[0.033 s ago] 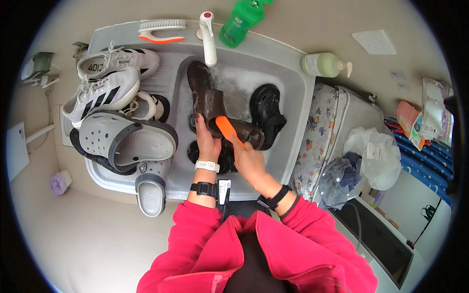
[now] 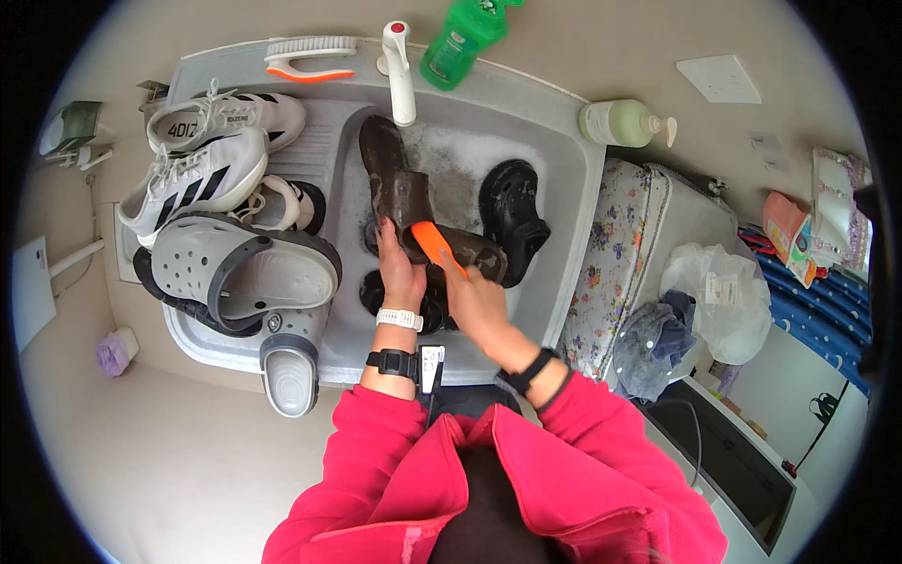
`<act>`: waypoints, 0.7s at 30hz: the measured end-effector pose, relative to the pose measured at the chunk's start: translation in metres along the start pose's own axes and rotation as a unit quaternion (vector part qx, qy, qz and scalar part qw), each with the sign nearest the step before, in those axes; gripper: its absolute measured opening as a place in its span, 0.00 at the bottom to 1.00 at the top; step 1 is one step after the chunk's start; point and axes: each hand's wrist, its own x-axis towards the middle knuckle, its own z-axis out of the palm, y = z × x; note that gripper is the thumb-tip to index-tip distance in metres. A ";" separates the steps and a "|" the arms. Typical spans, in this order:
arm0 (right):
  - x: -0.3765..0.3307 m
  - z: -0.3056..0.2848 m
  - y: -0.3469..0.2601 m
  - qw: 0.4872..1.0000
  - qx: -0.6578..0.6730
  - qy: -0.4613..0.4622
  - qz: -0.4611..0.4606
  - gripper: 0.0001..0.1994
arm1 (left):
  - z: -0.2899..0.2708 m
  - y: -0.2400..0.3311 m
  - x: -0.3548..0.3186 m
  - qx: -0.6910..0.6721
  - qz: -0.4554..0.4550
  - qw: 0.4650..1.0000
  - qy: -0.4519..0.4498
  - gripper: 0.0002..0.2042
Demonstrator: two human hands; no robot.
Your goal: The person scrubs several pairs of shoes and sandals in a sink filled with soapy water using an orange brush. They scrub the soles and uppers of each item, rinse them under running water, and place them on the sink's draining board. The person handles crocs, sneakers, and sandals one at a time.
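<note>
In the soapy sink (image 2: 584, 202), a wet brown boot (image 2: 402, 195) lies with its toe end toward the tap. My left hand (image 2: 402, 277) steadies it, fingers along its lower left side. An orange-backed scrubbing brush (image 2: 435, 246) is in the grip of my right hand (image 2: 477, 308), its head against the brown surface. Another brown length (image 2: 484, 254) stretches right under the brush; whether it is a second boot I cannot tell. To the right rests a black clog (image 2: 515, 221). Dark footwear (image 2: 432, 308) is partly hidden beneath my hands.
White sneakers (image 2: 202, 179) and grey clogs (image 2: 249, 273) are piled on the left drainboard. A white tap (image 2: 400, 80) rises behind the basin, between a second brush (image 2: 310, 61) and a green bottle (image 2: 465, 42). A pump bottle (image 2: 620, 124) stands at the right corner.
The brush and my right hand have shifted slightly left over the brown footwear. My left hand stays in place.
</note>
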 end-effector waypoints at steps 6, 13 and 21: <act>0.010 -0.005 -0.010 0.996 0.083 -0.003 0.029 0.21 | -0.008 0.009 -0.003 0.011 -0.044 0.999 -0.001 0.23; 0.019 0.000 -0.025 0.900 0.430 0.064 0.019 0.18 | -0.021 0.011 0.006 -0.065 -0.088 0.992 0.066 0.28; 0.019 0.001 -0.021 0.770 0.619 -0.078 0.133 0.19 | -0.033 0.009 0.010 -0.020 -0.081 0.994 0.068 0.27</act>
